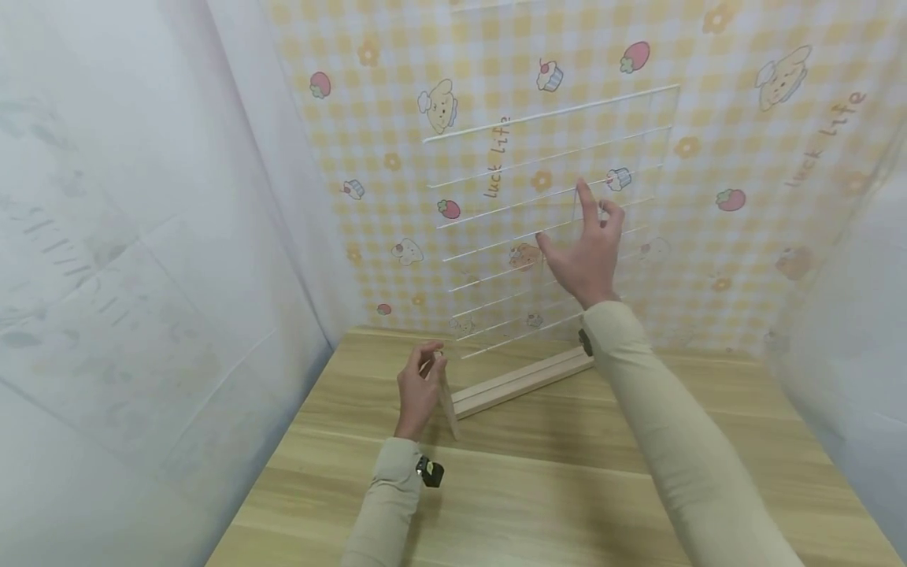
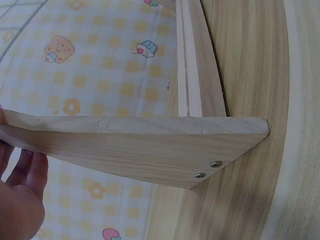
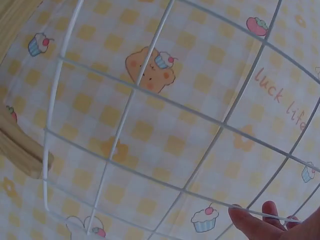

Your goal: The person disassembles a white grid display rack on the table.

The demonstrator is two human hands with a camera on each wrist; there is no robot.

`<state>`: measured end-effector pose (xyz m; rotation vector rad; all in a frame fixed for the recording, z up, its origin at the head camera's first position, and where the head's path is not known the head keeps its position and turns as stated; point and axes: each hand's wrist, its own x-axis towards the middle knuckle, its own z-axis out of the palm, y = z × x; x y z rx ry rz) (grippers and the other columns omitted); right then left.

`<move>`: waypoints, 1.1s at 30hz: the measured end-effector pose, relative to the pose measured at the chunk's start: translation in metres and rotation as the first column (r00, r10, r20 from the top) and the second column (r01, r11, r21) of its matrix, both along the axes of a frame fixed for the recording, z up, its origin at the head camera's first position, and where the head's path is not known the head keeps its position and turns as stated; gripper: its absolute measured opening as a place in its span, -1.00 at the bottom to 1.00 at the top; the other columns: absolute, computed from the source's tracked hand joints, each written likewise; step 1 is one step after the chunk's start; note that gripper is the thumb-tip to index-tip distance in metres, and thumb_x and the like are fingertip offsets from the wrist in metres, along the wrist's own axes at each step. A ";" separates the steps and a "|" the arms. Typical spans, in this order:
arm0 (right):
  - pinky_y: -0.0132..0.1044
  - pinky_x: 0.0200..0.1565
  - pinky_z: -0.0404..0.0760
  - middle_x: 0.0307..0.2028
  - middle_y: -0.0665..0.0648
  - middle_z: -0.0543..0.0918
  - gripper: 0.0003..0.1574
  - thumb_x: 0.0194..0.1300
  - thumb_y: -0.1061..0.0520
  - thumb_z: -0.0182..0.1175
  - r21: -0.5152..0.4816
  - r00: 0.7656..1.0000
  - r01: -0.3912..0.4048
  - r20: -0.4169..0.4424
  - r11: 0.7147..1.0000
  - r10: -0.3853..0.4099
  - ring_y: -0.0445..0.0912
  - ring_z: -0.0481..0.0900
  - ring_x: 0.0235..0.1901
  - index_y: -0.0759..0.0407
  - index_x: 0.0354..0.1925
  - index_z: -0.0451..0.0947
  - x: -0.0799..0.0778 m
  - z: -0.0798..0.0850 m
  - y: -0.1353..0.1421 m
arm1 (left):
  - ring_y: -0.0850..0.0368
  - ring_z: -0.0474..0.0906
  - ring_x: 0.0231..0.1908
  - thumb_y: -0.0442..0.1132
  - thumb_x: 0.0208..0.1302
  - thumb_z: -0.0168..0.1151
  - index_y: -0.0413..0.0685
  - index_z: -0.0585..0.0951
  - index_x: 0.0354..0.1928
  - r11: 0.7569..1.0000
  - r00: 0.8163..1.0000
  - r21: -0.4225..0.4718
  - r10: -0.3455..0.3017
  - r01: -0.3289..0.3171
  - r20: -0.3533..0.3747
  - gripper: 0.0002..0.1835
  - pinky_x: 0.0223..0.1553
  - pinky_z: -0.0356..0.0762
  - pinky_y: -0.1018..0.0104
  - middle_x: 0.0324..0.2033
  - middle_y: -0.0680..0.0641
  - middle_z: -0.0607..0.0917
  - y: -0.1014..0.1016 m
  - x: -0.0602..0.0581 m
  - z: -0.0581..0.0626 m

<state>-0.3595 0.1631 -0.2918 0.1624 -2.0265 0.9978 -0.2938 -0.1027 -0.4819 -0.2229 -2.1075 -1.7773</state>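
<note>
My left hand [image 1: 418, 387] pinches the upper end of a wooden side board [image 1: 448, 405]. In the left wrist view this board shows two screws [image 2: 215, 164] near its lower end. A grooved wooden bar [image 1: 524, 383] runs from it along the table. Higher up, my right hand [image 1: 588, 252] holds a white wire grid panel [image 1: 551, 114], its thumb and index finger spread along the wires. The right wrist view has the thumb and fingertips right at one wire [image 3: 222, 125]. The grid hangs tilted over the bar, its lower edge close above it.
The wooden stand rests on a wood-grain table [image 1: 538, 504]. Behind stands a yellow checked backdrop [image 1: 744, 260] with printed cartoons. White sheeting [image 1: 177, 236] closes off the left side. Another wooden end piece [image 3: 22, 145] shows left of the grid in the right wrist view.
</note>
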 end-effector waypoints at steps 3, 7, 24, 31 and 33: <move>0.18 0.16 0.53 0.30 0.44 0.23 0.13 0.03 -0.01 0.49 0.031 0.999 0.011 0.035 0.999 -0.012 0.25 0.29 0.28 -0.13 0.51 0.21 0.003 -0.003 0.015 | -0.09 0.53 0.27 -0.25 0.41 0.24 -0.06 0.56 0.13 1.000 1.000 0.000 -0.004 0.004 -0.002 -0.71 0.41 0.45 0.04 0.18 -0.06 0.64 -0.003 -0.007 -0.009; 0.26 0.11 0.56 0.28 0.46 0.26 0.12 0.02 -0.04 0.47 0.087 0.997 0.012 0.078 0.996 -0.019 0.28 0.31 0.26 -0.08 0.50 0.22 0.010 -0.012 0.036 | -0.09 0.52 0.28 -0.27 0.42 0.23 -0.07 0.56 0.13 0.999 1.000 -0.030 -0.011 0.011 0.003 -0.72 0.40 0.46 0.04 0.18 -0.08 0.64 -0.004 -0.008 -0.009; 0.41 -0.06 0.60 0.34 0.52 0.22 0.11 0.11 -0.09 0.42 0.422 0.926 -0.134 0.376 0.896 -0.038 0.43 0.37 0.20 0.00 0.53 0.14 0.049 -0.072 0.110 | -0.10 0.56 0.26 -0.16 0.34 0.30 -0.10 0.61 0.05 0.997 0.998 -0.058 -0.054 0.055 0.031 -0.69 0.37 0.50 0.02 0.10 -0.12 0.69 -0.012 -0.009 -0.002; 0.48 -0.09 0.58 0.34 0.56 0.21 0.14 0.10 -0.06 0.45 0.456 0.891 -0.229 0.454 0.860 -0.004 0.49 0.42 0.11 -0.03 0.54 0.13 0.063 -0.092 0.131 | -0.20 0.59 0.19 -0.31 0.33 0.29 -0.23 0.60 0.03 0.997 0.998 -0.067 -0.042 0.045 0.045 -0.73 0.36 0.50 -0.03 0.08 -0.25 0.69 -0.010 -0.004 0.010; 0.45 -0.11 0.60 0.33 0.55 0.22 0.15 0.11 -0.07 0.44 0.465 0.876 -0.244 0.482 0.851 -0.012 0.48 0.46 0.08 -0.06 0.55 0.11 0.066 -0.097 0.136 | -0.25 0.60 0.17 -0.32 0.33 0.29 -0.27 0.60 0.04 0.995 0.998 -0.080 -0.054 0.057 0.037 -0.72 0.34 0.50 -0.06 0.08 -0.29 0.68 -0.010 0.000 0.017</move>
